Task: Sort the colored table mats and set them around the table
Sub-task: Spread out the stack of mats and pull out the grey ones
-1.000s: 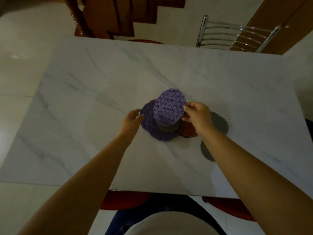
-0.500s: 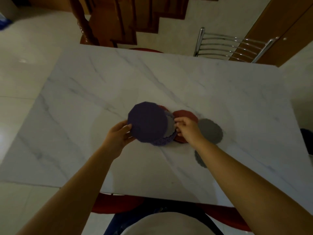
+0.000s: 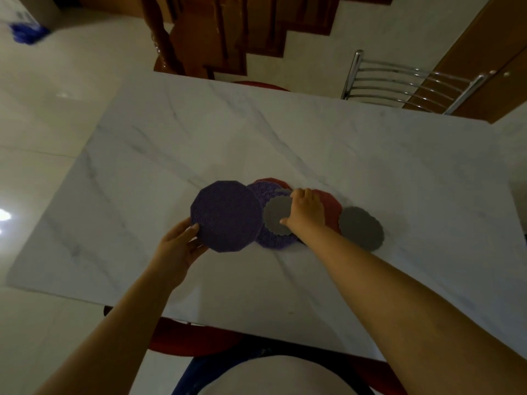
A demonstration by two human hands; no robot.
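The left hand [image 3: 176, 249] gripped the near-left edge of a purple mat [image 3: 226, 216], thumb on top. The right hand [image 3: 306, 213] had its fingers curled, pinching a grey mat [image 3: 276, 218]. That mat lay on a patterned mat [image 3: 273, 240] mid-table [image 3: 285, 138]. A red mat [image 3: 330, 206] and a second grey mat [image 3: 360, 228] overlapped to the right.

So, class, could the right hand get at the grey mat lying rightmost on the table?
Probably yes: the rightmost grey mat lies uncovered just beside the right hand, though that hand pinches a smaller grey mat.
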